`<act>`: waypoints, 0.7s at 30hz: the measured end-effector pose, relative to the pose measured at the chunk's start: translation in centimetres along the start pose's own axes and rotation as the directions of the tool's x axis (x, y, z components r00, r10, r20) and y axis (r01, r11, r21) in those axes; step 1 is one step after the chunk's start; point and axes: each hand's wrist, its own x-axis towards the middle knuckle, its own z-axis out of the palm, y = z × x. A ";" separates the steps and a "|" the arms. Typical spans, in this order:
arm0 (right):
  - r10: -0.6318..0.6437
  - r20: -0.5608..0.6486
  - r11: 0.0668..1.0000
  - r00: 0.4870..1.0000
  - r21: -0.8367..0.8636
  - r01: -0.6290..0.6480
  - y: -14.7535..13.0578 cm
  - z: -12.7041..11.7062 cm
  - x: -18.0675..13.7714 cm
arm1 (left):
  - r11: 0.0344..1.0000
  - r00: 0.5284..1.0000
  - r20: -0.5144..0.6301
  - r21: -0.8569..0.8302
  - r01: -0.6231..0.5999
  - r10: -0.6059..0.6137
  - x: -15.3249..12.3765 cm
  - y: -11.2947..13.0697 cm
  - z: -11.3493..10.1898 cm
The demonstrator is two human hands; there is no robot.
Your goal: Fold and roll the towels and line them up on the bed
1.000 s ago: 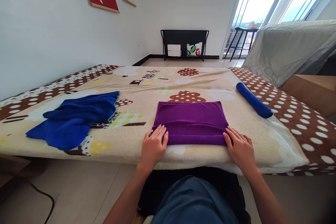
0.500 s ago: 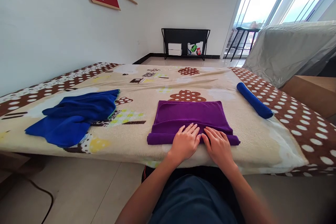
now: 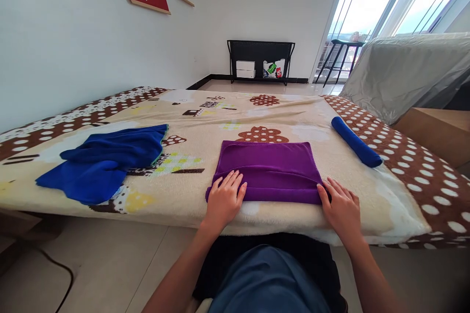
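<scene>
A purple towel (image 3: 270, 161) lies on the bed, flat at its far part and rolled up along its near edge. My left hand (image 3: 224, 200) rests over the left end of that roll, fingers extended on the cloth and thumb a little apart. At the roll's right end is my right hand (image 3: 341, 206); its thumb touches the towel's corner, while the fingers stretch out over the blanket beside it. To the left a blue towel (image 3: 110, 159) lies loose and crumpled. A tightly rolled blue towel (image 3: 356, 142) lies off to the right.
A cream patterned blanket (image 3: 205, 132) covers the bed, with brown polka-dot bedding (image 3: 422, 171) along the right. Beyond the bed stands a black rack (image 3: 260, 51) against the wall. A cardboard box (image 3: 436, 132) and a plastic-covered piece (image 3: 411, 66) stand at the right.
My hands have moved apart from the middle of the purple roll, the left one to its left end and the right one to its right end. Both blue towels stay put.
</scene>
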 end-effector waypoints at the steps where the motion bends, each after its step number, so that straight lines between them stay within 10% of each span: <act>1: -0.001 -0.030 1.000 1.000 0.005 0.001 -0.4 -0.2 -0.1 | 1.000 1.000 -0.009 0.017 0.023 -0.022 -0.1 0.1 -0.1; 6: -0.125 -0.032 0.984 0.992 0.125 0.128 -4.4 -0.6 -0.1 | 0.992 0.995 -0.005 0.079 0.097 -0.097 0.5 3.7 0.3; 11: -0.163 0.079 0.982 0.983 0.113 0.154 -7.0 0.4 0.8 | 0.937 0.928 0.166 -0.165 -0.308 0.334 3.3 8.7 1.8; 15: -0.178 0.103 0.974 0.978 0.158 0.161 -5.8 0.8 0.8 | 0.892 0.881 0.189 -0.226 -0.391 0.434 4.9 9.3 2.5; 21: -0.016 0.083 0.992 0.996 0.123 0.006 -1.8 0.8 0.2 | 0.931 0.949 0.079 -0.232 -0.281 0.306 3.9 8.1 2.5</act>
